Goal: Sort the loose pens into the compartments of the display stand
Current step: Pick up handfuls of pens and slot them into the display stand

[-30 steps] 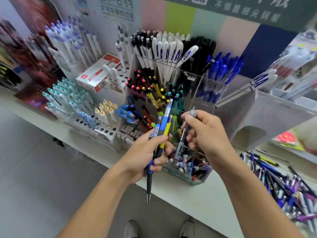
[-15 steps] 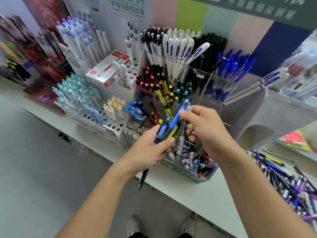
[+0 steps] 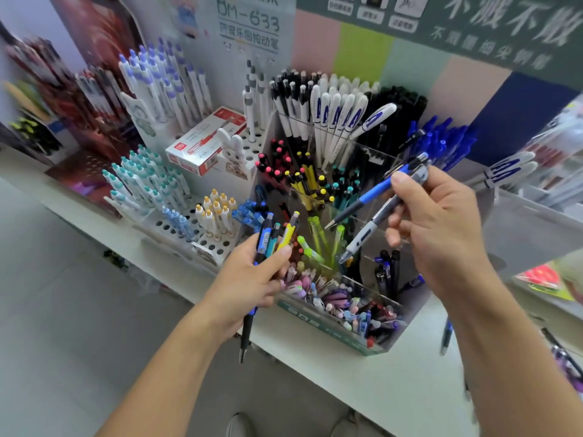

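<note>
While left hand (image 3: 249,279) grips 3 pens (image 3: 273,236), right hand (image 3: 441,225) grips 2 (image 3: 372,197).

**Materials and finishes at the pen stand**

Display stand (image 3: 372,152): clear glossy plastic walls, smooth, with glare along the edges. Shelf (image 3: 362,383): white, smooth, matt. Blue pen (image 3: 362,203) in the right hand (image 3: 441,225): glossy plastic barrel, dull dark grip, bright metal tip. Grey pen (image 3: 369,228) beside it: pale plastic, ribbed grip. Pens in the left hand (image 3: 249,279): shiny coloured plastic. Box (image 3: 205,140): glossy printed card. Perforated rack (image 3: 208,244): white matt plastic.
</note>
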